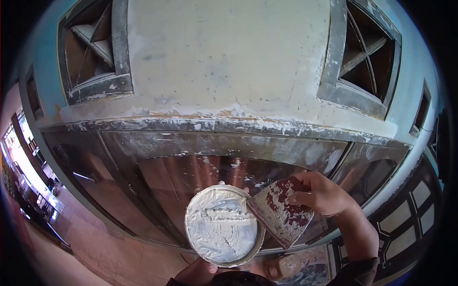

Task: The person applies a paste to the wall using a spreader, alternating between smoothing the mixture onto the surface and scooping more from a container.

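My left hand (211, 268) supports a round, shallow container of white putty (222, 229) from beneath. A few of its fingertips show at the far rim; the palm is hidden below. The putty is spread across the container, with a ridge and smeared tracks on its surface. In my right hand (320, 193) is a dark red flat putty spreader (281, 209), crusted with dried white putty. Thumb and fingers pinch its upper right corner. Its left corner overlaps the container's right rim in this view.
Ahead rises a pale wall (229, 62) with white patches, between two lattice vents (90, 45) (367, 52). Below it runs a dark wooden frame (229, 143) with glass panes, spattered white. Lower down are a tiled floor (119, 257) and a brownish block-like object (282, 267).
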